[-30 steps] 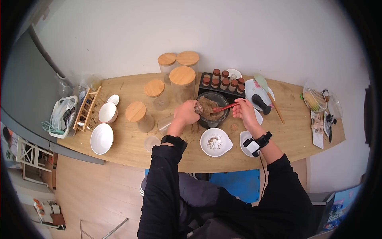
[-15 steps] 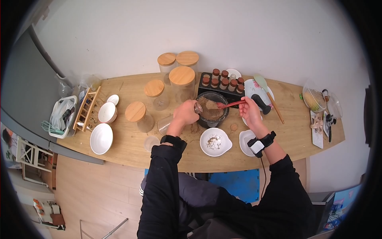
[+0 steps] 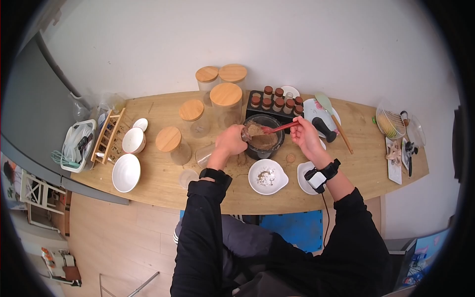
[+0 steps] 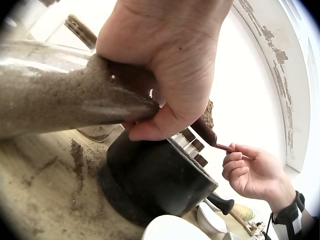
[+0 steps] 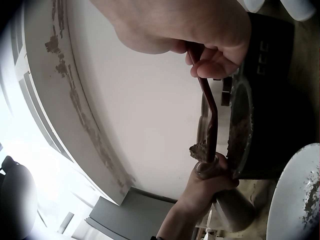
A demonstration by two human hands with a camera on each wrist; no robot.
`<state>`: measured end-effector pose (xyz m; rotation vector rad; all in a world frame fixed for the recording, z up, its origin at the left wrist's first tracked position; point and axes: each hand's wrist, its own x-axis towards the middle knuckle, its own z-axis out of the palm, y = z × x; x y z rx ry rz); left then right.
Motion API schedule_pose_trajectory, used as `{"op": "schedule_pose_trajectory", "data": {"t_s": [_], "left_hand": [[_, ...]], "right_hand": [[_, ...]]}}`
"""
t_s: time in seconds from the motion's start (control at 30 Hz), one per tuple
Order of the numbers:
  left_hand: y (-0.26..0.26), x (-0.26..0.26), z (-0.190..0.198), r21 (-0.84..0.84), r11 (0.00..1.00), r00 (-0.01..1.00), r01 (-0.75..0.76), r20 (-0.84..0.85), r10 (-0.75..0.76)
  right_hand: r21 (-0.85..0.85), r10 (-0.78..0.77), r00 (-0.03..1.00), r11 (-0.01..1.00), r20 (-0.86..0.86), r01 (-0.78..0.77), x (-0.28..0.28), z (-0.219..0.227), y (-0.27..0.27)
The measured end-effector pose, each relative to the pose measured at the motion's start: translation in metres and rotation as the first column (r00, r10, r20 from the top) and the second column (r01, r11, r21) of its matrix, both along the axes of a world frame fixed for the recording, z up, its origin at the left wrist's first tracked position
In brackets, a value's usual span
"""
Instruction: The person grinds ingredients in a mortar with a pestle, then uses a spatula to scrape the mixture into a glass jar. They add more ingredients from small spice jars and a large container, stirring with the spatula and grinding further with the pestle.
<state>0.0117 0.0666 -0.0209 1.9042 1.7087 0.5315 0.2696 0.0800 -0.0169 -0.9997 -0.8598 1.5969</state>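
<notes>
My left hand [image 3: 231, 141] grips the neck of a tilted glass jar [image 4: 50, 92] with grey-brown powder inside; its mouth [image 5: 206, 171] leans over the mortar's left rim. In my right hand [image 3: 308, 136] a red spoon [image 5: 210, 107] is pinched by its handle. A heap of brown powder [image 5: 198, 151] sits on the spoon's bowl, right at the jar's mouth. Below stands the black mortar [image 4: 155, 180], holding more of this powder [image 3: 264, 141]. My left fingers cover part of the jar's neck in the left wrist view.
A white spouted bowl [image 3: 267, 182] with pale flakes stands in front of the mortar. Wooden-lidded jars [image 3: 226, 95] stand behind my left hand. Behind the mortar is a black rack [image 3: 253, 106] of small spice bottles. The pestle [image 3: 324, 128] lies on a plate at right. Spilled powder marks the table.
The spoon was down in the mortar's powder a second ago, then rose and shifted right. Now it is back left at the jar's mouth with powder on it. The left hand stays nearly still.
</notes>
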Motion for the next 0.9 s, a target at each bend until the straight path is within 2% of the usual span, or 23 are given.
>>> {"op": "schedule_pose_trajectory", "data": {"t_s": [0.17,0.37,0.67,0.9], "left_hand": [[-0.002,0.000,0.002,-0.007,1.000,1.000,-0.002,0.010,0.002],[-0.001,-0.001,-0.001,0.003,1.000,1.000,0.002,0.007,-0.002],[-0.002,0.000,0.000,0.016,1.000,1.000,0.002,0.009,-0.002],[-0.001,-0.001,0.002,-0.001,1.000,1.000,0.018,0.012,-0.018]], "right_hand": [[0.017,-0.052,0.999,0.999,0.003,0.052,0.010,-0.003,0.003],[0.192,-0.137,0.959,0.977,0.248,0.090,0.015,-0.002,0.003],[0.132,-0.120,0.979,0.986,0.164,0.099,0.016,0.003,0.006],[0.118,-0.019,0.996,0.993,0.082,0.010,0.002,0.006,0.005]]}}
